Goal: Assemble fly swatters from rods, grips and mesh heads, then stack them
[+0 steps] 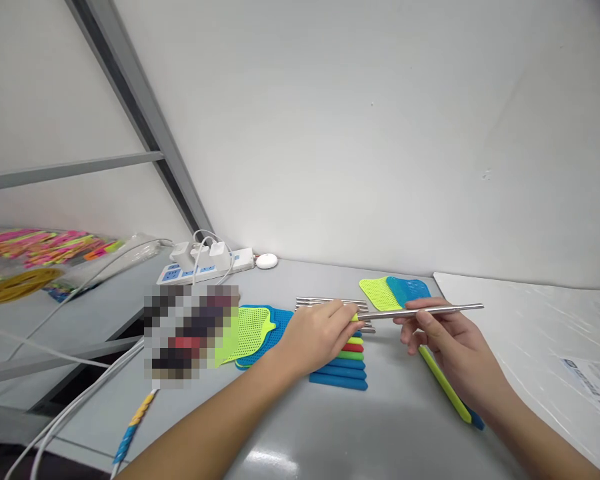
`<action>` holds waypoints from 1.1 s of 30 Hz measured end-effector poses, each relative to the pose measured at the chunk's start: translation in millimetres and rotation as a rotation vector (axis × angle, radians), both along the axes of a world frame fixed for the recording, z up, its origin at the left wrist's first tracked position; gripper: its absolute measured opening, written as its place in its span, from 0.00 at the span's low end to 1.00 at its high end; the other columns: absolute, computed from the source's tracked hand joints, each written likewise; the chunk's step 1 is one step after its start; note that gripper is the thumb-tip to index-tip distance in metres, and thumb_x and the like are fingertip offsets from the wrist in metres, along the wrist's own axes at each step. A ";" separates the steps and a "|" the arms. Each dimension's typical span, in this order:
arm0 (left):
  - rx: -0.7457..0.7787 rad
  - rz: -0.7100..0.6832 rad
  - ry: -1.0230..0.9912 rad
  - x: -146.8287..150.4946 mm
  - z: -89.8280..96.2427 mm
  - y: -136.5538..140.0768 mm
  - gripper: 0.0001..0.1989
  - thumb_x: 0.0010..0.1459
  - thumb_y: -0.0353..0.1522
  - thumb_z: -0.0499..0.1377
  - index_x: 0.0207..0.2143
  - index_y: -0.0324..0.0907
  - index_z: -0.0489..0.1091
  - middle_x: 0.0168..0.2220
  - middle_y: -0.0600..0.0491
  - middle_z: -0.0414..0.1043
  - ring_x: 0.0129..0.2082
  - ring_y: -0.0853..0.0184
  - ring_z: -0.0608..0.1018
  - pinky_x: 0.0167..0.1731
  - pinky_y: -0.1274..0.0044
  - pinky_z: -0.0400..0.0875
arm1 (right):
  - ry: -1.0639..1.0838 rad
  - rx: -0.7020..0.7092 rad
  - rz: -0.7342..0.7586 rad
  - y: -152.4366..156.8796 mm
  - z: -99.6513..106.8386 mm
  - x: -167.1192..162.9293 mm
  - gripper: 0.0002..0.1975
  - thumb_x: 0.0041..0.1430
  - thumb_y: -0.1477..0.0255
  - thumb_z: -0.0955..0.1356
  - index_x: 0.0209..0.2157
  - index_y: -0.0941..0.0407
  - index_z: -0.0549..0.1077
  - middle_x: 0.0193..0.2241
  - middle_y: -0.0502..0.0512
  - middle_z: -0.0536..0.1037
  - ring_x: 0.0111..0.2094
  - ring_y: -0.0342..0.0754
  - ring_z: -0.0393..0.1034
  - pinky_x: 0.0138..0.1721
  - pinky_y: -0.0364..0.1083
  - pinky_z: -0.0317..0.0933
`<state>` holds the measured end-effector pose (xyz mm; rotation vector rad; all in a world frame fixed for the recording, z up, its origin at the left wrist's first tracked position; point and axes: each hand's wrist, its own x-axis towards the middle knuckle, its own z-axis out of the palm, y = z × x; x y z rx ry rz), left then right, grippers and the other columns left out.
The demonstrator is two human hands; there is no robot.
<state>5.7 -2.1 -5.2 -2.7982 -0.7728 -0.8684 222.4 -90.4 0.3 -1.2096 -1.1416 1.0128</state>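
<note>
A thin silver telescopic rod (457, 309) lies nearly level in front of me. My right hand (443, 340) pinches it near its middle, between thumb and fingers. My left hand (320, 337) is closed around the rod's left end, where a bit of a yellow-green handle (355, 318) shows; most of that handle is hidden by the fingers. Beneath my left hand several coloured handles (337, 379) lie in a row on the table. More silver rods (330, 302) lie just behind it. To its left are stacked perforated fly swatter heads, yellow-green (247, 330) over blue (283, 320).
Right of centre lie a yellow-green swatter head (377, 293) and a blue one (410, 291), with a yellow-green handle (447, 390) nearer me. White plastic sheeting (545, 333) covers the right side. A power strip (213, 268) with cables stands back left, near a metal frame (150, 120).
</note>
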 end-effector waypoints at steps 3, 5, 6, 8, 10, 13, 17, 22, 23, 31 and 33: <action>0.024 -0.047 0.067 3.6 0.0 -6.0 0.13 0.67 0.39 0.47 0.41 0.42 0.67 0.29 0.55 0.72 0.27 0.69 0.75 0.22 0.78 0.61 | -0.138 -0.016 0.093 -2.5 -1.4 -7.3 0.11 0.61 0.62 0.67 0.42 0.51 0.74 0.31 0.53 0.75 0.30 0.46 0.69 0.32 0.46 0.65; 0.020 -0.090 0.101 6.4 -0.3 -10.8 0.14 0.67 0.39 0.46 0.38 0.42 0.67 0.27 0.55 0.71 0.26 0.69 0.74 0.21 0.78 0.59 | -0.191 -0.027 0.153 -4.5 -0.4 -12.9 0.11 0.60 0.61 0.68 0.40 0.51 0.76 0.33 0.54 0.75 0.31 0.47 0.69 0.31 0.45 0.65; 0.016 -0.105 0.108 7.5 -0.4 -12.7 0.14 0.68 0.39 0.46 0.38 0.42 0.67 0.27 0.55 0.71 0.26 0.69 0.74 0.21 0.78 0.59 | -0.201 -0.032 0.164 -5.3 0.6 -14.8 0.11 0.59 0.61 0.68 0.39 0.51 0.76 0.33 0.54 0.75 0.32 0.47 0.69 0.31 0.45 0.65; 0.011 -0.121 0.103 8.6 -0.2 -14.6 0.14 0.68 0.39 0.46 0.38 0.42 0.67 0.27 0.55 0.71 0.27 0.70 0.74 0.22 0.77 0.59 | -0.213 -0.060 0.150 -6.3 3.1 -15.9 0.11 0.58 0.60 0.69 0.37 0.51 0.77 0.35 0.54 0.75 0.31 0.47 0.69 0.31 0.45 0.66; 0.014 -0.116 0.086 8.2 0.5 -13.9 0.14 0.68 0.39 0.46 0.40 0.42 0.68 0.27 0.55 0.70 0.27 0.70 0.74 0.23 0.77 0.60 | -0.220 -0.096 0.115 -6.6 5.0 -13.9 0.12 0.55 0.59 0.70 0.37 0.50 0.77 0.35 0.54 0.76 0.30 0.46 0.69 0.32 0.45 0.67; 0.032 -0.080 0.065 5.4 2.1 -9.0 0.15 0.67 0.40 0.47 0.41 0.42 0.69 0.27 0.55 0.70 0.26 0.70 0.73 0.22 0.78 0.59 | -0.235 -0.108 0.065 -5.5 6.0 -7.9 0.13 0.56 0.57 0.69 0.39 0.50 0.76 0.30 0.52 0.75 0.27 0.46 0.68 0.33 0.46 0.67; 0.051 -0.007 0.052 -0.2 4.1 -0.3 0.16 0.67 0.42 0.47 0.42 0.43 0.69 0.29 0.54 0.72 0.27 0.70 0.74 0.22 0.78 0.59 | -0.254 -0.061 -0.080 -2.0 7.4 1.7 0.14 0.56 0.56 0.69 0.36 0.51 0.75 0.21 0.51 0.73 0.25 0.48 0.68 0.30 0.47 0.65; -0.011 0.050 -0.054 -8.7 9.1 5.1 0.21 0.62 0.49 0.51 0.43 0.42 0.72 0.28 0.53 0.74 0.25 0.69 0.75 0.23 0.79 0.61 | -0.541 -0.010 0.012 2.3 8.0 14.6 0.13 0.55 0.58 0.70 0.38 0.51 0.75 0.32 0.55 0.78 0.33 0.52 0.72 0.33 0.49 0.66; -0.048 0.043 -0.117 -10.3 10.7 5.2 0.21 0.61 0.48 0.52 0.42 0.42 0.72 0.28 0.53 0.75 0.25 0.69 0.76 0.23 0.79 0.63 | -0.637 0.009 0.061 2.7 6.7 15.8 0.12 0.57 0.59 0.68 0.40 0.50 0.75 0.34 0.56 0.78 0.34 0.52 0.72 0.33 0.49 0.66; -0.973 -0.058 -0.890 -14.0 22.3 12.9 0.30 0.65 0.49 0.40 0.38 0.37 0.73 0.32 0.48 0.78 0.19 0.71 0.72 0.20 0.77 0.68 | -1.057 0.158 0.237 0.0 -6.5 1.7 0.15 0.67 0.68 0.58 0.51 0.47 0.68 0.40 0.56 0.77 0.36 0.51 0.72 0.34 0.49 0.65; -1.149 -0.101 -0.913 -12.1 23.0 15.6 0.34 0.64 0.51 0.38 0.38 0.36 0.73 0.32 0.46 0.78 0.22 0.68 0.75 0.24 0.76 0.70 | -1.101 0.161 0.218 -0.1 -9.0 -0.2 0.14 0.67 0.68 0.57 0.49 0.49 0.69 0.41 0.55 0.78 0.35 0.51 0.73 0.33 0.48 0.65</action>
